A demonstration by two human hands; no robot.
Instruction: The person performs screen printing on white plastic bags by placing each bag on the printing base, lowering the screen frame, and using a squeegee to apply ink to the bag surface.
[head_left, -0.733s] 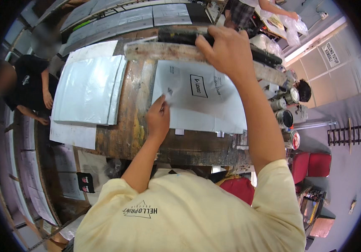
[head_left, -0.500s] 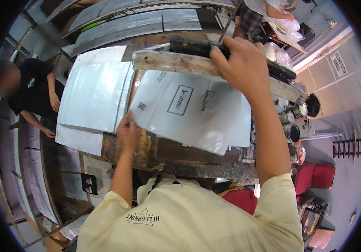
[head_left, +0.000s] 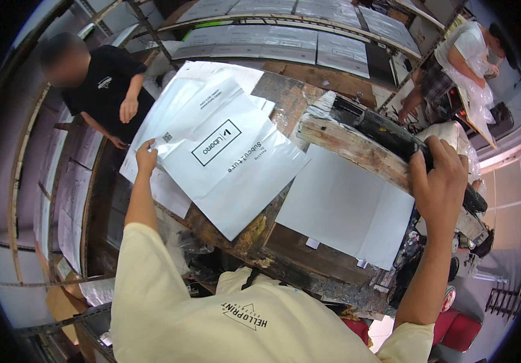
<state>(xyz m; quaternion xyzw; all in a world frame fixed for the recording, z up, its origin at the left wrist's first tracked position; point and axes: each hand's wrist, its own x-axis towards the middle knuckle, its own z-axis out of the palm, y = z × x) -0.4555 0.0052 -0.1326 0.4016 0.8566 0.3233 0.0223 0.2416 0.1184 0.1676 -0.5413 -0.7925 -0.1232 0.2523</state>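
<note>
A print workshop: a stained, paint-caked wooden worktable [head_left: 284, 242] fills the centre, with drying racks [head_left: 260, 36] of pale sheets along the far side and down the left wall.

Left hand [head_left: 146, 156]: fingers closed together, pinching the near-left edge of a white printed mailer bag [head_left: 224, 154]. The bag lies slanted, partly over the table's left edge and partly over a stack of white bags [head_left: 169, 121] beneath it. Its printed face, a boxed mark and a line of text, is up.

Right hand [head_left: 437, 181]: fingers wrapped over the far end of a long wooden squeegee [head_left: 357, 145] with a black blade, clamped on it. The squeegee runs diagonally from centre-top toward the right edge, resting along the upper side of the screen frame.

Below the squeegee lies a plain pale sheet [head_left: 345, 212] on the dark frame bed, just beside the printed bag, their corners near but seemingly apart. Two small white tabs sit at the sheet's lower edge.

Containers: dark pots [head_left: 475, 239] stand at the table's right edge; contents cannot be told.

Surroundings: a person in a black shirt [head_left: 106, 91] stands at the upper left, close to the stack of bags. A second person in a white shirt [head_left: 463, 51] works at upper right, holding clear plastic. A red stool [head_left: 460, 330] shows at lower right. Nothing lies between either hand and its object.
</note>
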